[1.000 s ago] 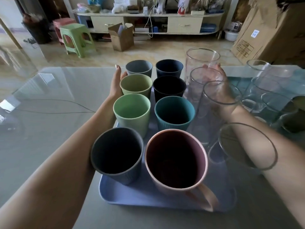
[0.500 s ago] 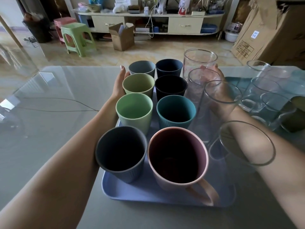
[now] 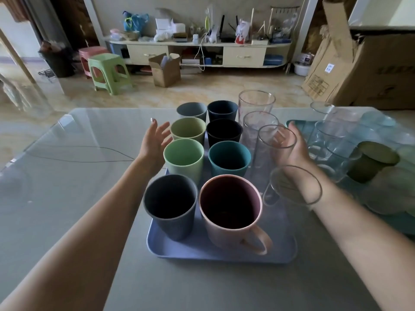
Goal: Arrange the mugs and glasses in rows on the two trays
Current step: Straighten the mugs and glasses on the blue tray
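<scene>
The glossy grey worktop (image 3: 67,198) fills the foreground; beyond it lie a tiled floor, a green stool (image 3: 109,72) and a cluttered low shelf unit (image 3: 202,50). The left hand (image 3: 155,142), fingers released, hovers beside the mugs (image 3: 184,157) on the blue tray (image 3: 202,252). The right hand (image 3: 289,147), fingers released, sits behind the glasses (image 3: 276,140). The teal tray (image 3: 298,123) lies right.

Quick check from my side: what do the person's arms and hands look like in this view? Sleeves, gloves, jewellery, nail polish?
Both forearms are bare right up to the frame edge: no sleeves show. No gloves, watch, bracelet or ring can be seen on the left hand or the right hand, which is partly seen through clear glasses. One left fingernail looks pale and glossy, possibly painted.
</scene>
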{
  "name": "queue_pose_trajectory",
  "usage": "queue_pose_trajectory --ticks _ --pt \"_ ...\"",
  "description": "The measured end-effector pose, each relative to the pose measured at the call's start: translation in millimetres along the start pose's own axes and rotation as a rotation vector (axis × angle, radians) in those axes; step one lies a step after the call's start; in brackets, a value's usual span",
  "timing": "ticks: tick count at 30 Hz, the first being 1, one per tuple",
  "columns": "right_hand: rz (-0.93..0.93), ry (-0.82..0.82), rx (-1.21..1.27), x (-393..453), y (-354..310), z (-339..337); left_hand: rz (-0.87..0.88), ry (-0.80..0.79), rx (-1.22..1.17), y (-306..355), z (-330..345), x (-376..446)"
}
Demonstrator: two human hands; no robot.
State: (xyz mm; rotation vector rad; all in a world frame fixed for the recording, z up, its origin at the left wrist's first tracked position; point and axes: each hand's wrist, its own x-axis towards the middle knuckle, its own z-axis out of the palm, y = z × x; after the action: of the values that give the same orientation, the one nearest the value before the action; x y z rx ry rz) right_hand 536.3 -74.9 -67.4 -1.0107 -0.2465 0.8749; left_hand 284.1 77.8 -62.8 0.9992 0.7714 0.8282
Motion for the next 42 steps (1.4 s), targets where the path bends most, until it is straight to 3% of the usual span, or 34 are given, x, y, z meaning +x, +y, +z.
queue_pose_trajectory --ticks 4,7,10,12,14,17,21,29,42 --pt "-0.067 0.116 -0.083 -47 -5 -13 0.002 0.040 0.081 -3 -11 -39" --pt "-0.120 0.203 -0.065 -100 2 -21 0.103 0.212 0.160 -16 -23 -78" --pt "-0.231 0.353 -0.051 -158 18 -20 0.194 0.439 0.053 -33 -28 -119" --pt "-0.329 0.385 -0.074 -194 36 -17 0.237 0.506 0.011 -41 -22 -147" --pt "-0.462 0.352 -0.216 -232 58 -11 0.289 0.460 0.070 -52 -14 -175" --pt "-0.584 0.241 -0.495 -265 88 -1 0.340 0.249 0.247 -71 -8 -206" --pt "-0.680 0.246 -0.821 -257 105 4 0.390 0.101 0.633 -80 -12 -210" --pt "-0.730 0.345 -0.839 -237 104 11 0.416 0.226 0.939 -80 2 -208" --pt "-0.746 0.335 -0.847 -224 105 11 0.467 0.298 1.048 -87 10 -200"
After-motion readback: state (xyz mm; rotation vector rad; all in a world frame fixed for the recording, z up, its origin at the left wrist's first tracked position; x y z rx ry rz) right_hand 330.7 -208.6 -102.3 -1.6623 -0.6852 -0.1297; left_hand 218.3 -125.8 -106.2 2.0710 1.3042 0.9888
